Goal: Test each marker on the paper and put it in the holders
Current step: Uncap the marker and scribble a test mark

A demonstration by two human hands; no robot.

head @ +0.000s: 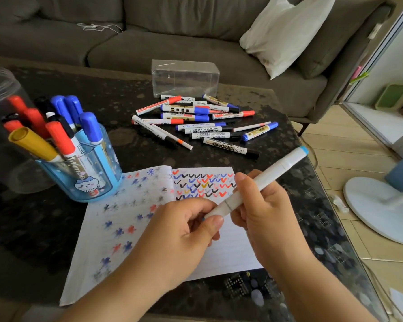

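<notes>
A long white marker [271, 174] with a light blue far end slants over the paper [223, 252]. My right hand [263, 210] grips its barrel. My left hand [184, 231] pinches the cap at its near end between thumb and fingers. The paper, an open lined notebook, lies under both hands and carries rows of coloured check marks and star marks. A blue holder [84, 175] at the left stands full of red, blue, black and yellow markers. A pile of loose markers [200, 122] lies further back on the table.
A clear round jar [0, 94] stands behind the blue holder at the far left. A clear rectangular box [185, 77] sits beyond the marker pile. The dark table [126, 140] ends at the right near a white fan base [379, 210]. A grey sofa lies behind.
</notes>
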